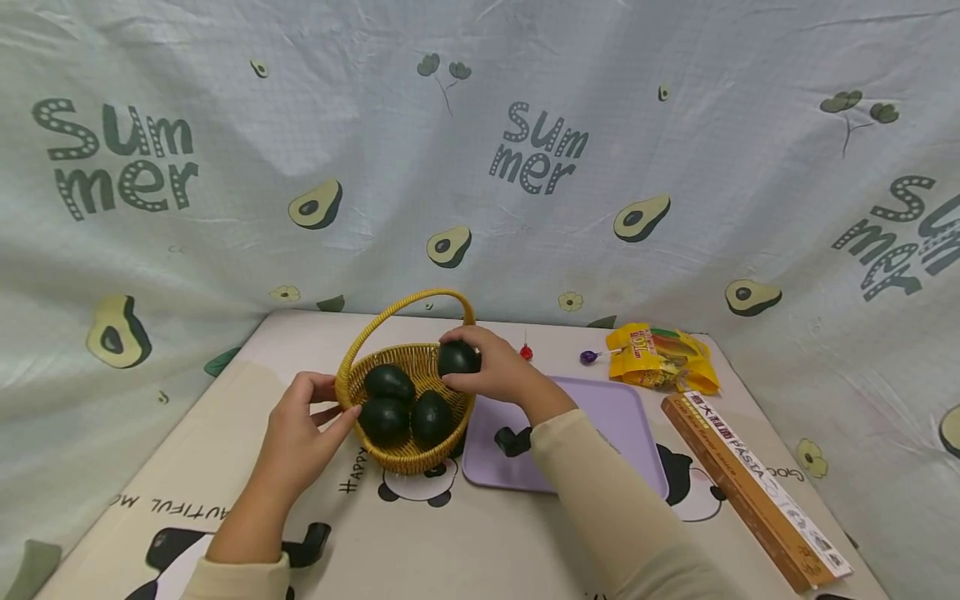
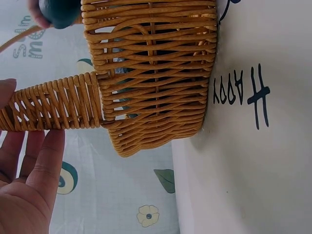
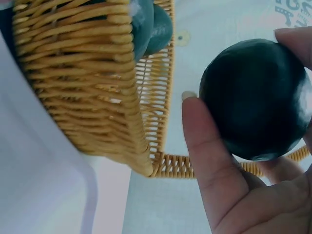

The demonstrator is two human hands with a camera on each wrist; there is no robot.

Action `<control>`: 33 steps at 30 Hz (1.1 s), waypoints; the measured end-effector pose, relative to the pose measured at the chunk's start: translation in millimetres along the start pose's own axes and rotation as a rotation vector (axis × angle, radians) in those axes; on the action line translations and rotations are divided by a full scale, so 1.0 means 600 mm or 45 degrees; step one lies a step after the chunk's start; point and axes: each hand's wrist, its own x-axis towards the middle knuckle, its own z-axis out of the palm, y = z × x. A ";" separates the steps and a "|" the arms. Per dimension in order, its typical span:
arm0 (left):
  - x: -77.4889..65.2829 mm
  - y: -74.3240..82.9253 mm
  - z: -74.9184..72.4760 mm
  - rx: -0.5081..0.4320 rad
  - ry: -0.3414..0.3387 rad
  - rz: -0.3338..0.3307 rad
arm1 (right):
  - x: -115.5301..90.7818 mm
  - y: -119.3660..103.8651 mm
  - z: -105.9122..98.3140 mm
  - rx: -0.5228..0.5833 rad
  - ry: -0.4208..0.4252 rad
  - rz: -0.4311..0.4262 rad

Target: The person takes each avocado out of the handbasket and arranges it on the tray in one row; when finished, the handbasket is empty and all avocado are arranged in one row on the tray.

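A yellow wicker basket (image 1: 412,461) with a tall arched handle (image 2: 53,103) stands on the table, several dark green avocados (image 1: 390,382) inside it. My left hand (image 1: 303,433) pinches the lower left part of that handle between thumb and fingers. Over the basket's right side, my right hand (image 1: 501,371) grips another dark, glossy avocado (image 3: 256,100) with thumb and fingers. In the right wrist view this avocado appears apart from the basket's rim. The palm behind it is partly hidden.
Right of the basket lies a lilac tray (image 1: 622,417), partly under my right forearm. Farther right are a purple lollipop (image 1: 588,357), a red lollipop (image 1: 527,352), a yellow snack bag (image 1: 663,358) and a long pasta box (image 1: 753,492). A printed curtain (image 1: 375,167) hangs behind the table.
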 end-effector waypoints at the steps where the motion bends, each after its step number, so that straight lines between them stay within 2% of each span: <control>1: 0.000 0.000 0.000 0.000 -0.002 0.000 | -0.002 0.001 -0.001 -0.003 0.005 -0.005; 7: 0.000 0.002 -0.002 0.004 -0.007 -0.006 | -0.013 0.012 -0.006 -0.004 0.004 0.012; 14: -0.001 0.002 -0.002 0.008 -0.007 -0.009 | -0.030 0.021 -0.012 0.081 0.035 0.120; 20: 0.000 0.000 -0.001 0.009 -0.004 0.001 | -0.041 0.036 -0.016 0.065 0.062 0.033; 23: 0.000 -0.001 -0.001 0.008 -0.003 0.003 | -0.046 0.044 -0.017 0.084 0.055 0.033; 33: -0.001 -0.001 -0.001 0.007 -0.011 -0.004 | -0.070 0.055 -0.020 0.140 0.086 0.231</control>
